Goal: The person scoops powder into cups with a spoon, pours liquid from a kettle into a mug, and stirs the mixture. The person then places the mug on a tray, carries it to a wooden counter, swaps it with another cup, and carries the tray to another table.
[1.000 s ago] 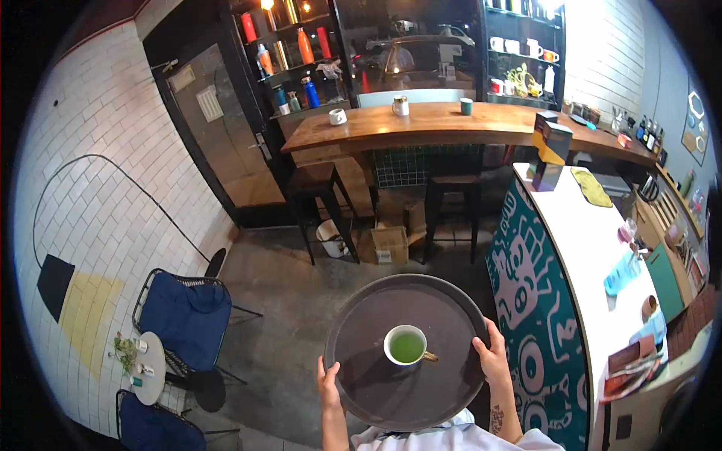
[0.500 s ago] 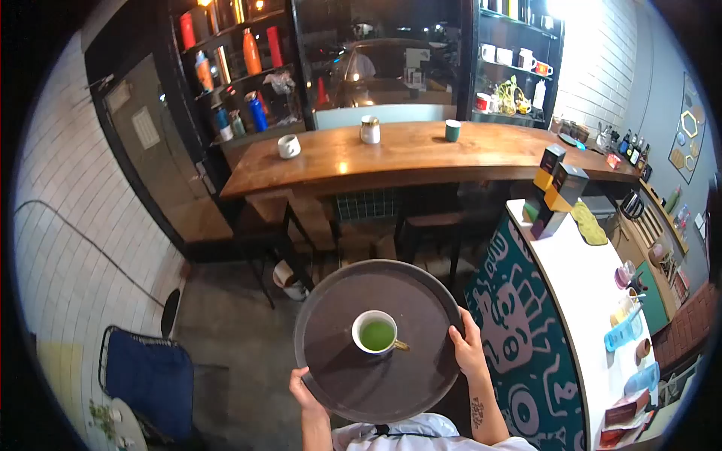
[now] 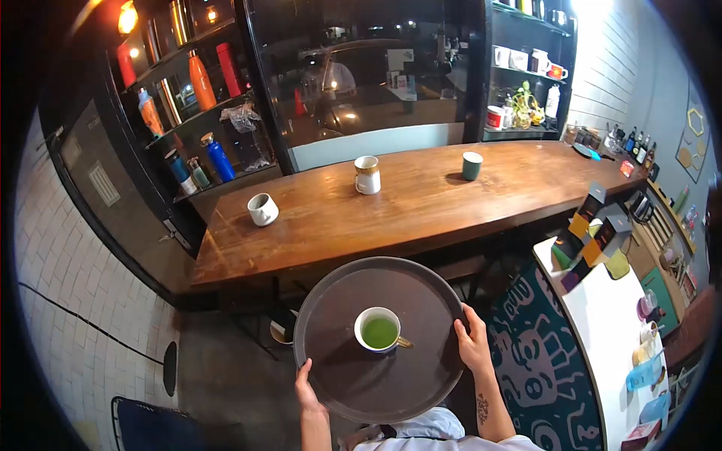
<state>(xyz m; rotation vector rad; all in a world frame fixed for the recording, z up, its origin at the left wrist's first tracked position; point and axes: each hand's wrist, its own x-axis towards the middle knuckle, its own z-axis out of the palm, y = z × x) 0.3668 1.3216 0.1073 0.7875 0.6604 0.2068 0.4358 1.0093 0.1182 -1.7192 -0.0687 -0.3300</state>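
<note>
A round dark serving tray point(image 3: 331, 383) is held level in front of me. My left hand point(image 3: 307, 387) grips its lower left rim with the thumb on top, and my right hand point(image 3: 473, 340) grips the right rim the same way. The fingers beneath the tray are hidden. Near the tray's middle stands a white cup point(image 3: 377, 329) of green liquid, its gold handle pointing right. Neither hand touches the cup.
Ahead is a long wooden table point(image 3: 316, 233) bearing a white mug point(image 3: 263, 210), a white and brown mug point(image 3: 368, 175) and a green cup point(image 3: 471, 166). A white-topped counter point(image 3: 594, 316) with boxes stands right. A blue chair point(image 3: 154, 425) sits lower left.
The wooden table and its cups appear closer and larger, as I have moved forward. The tray and cup remain in front of me, still held by both hands.
</note>
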